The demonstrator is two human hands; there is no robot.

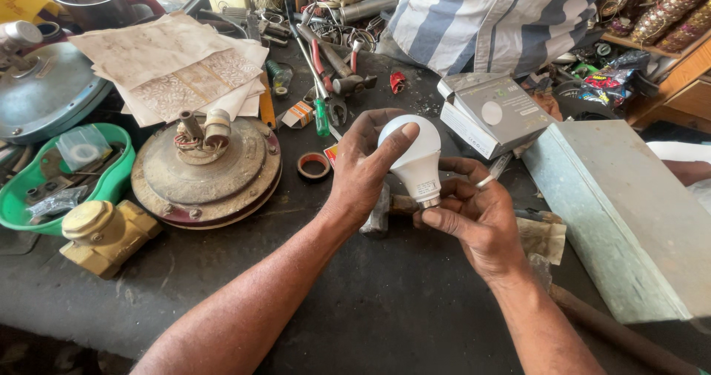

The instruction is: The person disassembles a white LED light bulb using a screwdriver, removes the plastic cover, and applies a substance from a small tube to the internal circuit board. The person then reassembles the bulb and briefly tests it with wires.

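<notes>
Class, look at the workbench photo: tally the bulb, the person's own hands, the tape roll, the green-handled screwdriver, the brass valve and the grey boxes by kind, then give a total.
White bulb, held by both: 1
Hands: 2, left hand and right hand
Tape roll: 1
Green-handled screwdriver: 1
Brass valve: 1
Grey boxes: 2, stacked
Total: 8

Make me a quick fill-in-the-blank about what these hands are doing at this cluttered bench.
1. Both hands hold a white ____.
2. The left hand grips its dome; the right hand holds its ____ end.
3. The tape roll lies on the ____ side of the left hand.

Missing words: bulb; base; left
</notes>
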